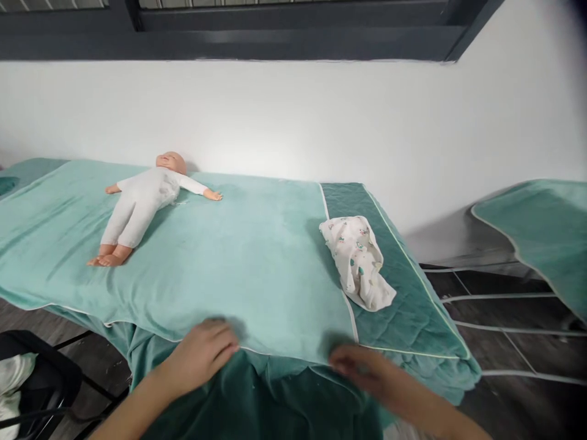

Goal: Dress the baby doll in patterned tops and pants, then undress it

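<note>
A light teal blanket is spread over a bed with a darker teal quilted cover. My left hand rests palm down on the blanket's near edge, fingers together. My right hand, blurred, lies on the near edge by the blanket's right corner. A baby doll in a white suit lies on its back at the far left, arms out. A bundled white patterned cloth sits on the quilted cover at the right, apart from both hands.
A white wall runs behind the bed under a dark window frame. A second teal-covered bed stands at the right across a dark floor gap. A black chair with white fabric is at the lower left.
</note>
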Available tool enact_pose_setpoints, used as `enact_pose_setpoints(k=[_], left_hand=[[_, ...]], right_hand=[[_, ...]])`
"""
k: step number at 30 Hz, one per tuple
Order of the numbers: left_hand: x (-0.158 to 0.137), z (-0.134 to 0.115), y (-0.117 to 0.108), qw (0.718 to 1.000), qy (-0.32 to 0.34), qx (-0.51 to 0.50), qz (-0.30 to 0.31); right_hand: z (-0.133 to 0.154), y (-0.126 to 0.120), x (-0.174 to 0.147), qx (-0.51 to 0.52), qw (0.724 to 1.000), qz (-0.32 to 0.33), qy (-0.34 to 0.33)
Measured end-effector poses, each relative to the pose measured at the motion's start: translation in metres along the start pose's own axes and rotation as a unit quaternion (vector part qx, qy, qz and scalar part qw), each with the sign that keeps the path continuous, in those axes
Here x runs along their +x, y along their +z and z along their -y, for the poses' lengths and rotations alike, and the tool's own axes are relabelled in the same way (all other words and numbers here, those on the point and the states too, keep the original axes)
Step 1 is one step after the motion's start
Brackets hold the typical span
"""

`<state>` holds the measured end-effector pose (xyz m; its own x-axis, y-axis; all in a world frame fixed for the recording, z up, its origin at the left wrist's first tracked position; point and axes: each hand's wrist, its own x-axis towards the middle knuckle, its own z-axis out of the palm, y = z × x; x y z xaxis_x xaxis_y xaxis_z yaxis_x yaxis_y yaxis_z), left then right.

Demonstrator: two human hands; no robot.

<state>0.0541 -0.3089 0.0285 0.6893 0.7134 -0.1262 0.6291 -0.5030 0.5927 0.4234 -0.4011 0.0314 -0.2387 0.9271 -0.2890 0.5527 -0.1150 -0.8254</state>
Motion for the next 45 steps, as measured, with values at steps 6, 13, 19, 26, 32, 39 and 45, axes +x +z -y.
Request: enact_pose_setpoints(k=[6, 13, 19, 26, 32, 39, 45], left_hand=[[0.156, -0.008, -0.006, 0.967, 0.001, -0.177, -0.185], [0.230, 0.001, -0.014, 0.917, -0.018, -0.364, -0.166], [0.225, 0.012, -0.019, 0.767, 0.035, -0.619, -0.167], [0.230, 0.019, -0.025, 0.681, -0.039, -0.707, -0.187], [0.233, 0.012, -0.022, 0.746, -0.042, -0.624, -0.229], [0.230, 0.010, -0.020, 0.770, -0.062, -0.587, -0.240], [0.230, 0.016, -0.020, 0.713, -0.067, -0.654, -0.243]], right_hand=[[-0.005, -0.103, 0.094, -0.090, 0.897, -0.433, -0.014], [0.019, -0.110, 0.156, -0.088, 0.915, -0.388, 0.066], [0.083, -0.033, 0.209, -0.104, 0.934, -0.223, -0.258], [0.094, 0.001, 0.232, -0.050, 0.928, -0.156, -0.334], [0.071, -0.013, 0.231, -0.029, 0.891, -0.330, -0.310], [0.050, -0.015, 0.238, -0.204, 0.853, -0.434, -0.205], [0.039, -0.024, 0.241, -0.037, 0.896, -0.412, -0.165]])
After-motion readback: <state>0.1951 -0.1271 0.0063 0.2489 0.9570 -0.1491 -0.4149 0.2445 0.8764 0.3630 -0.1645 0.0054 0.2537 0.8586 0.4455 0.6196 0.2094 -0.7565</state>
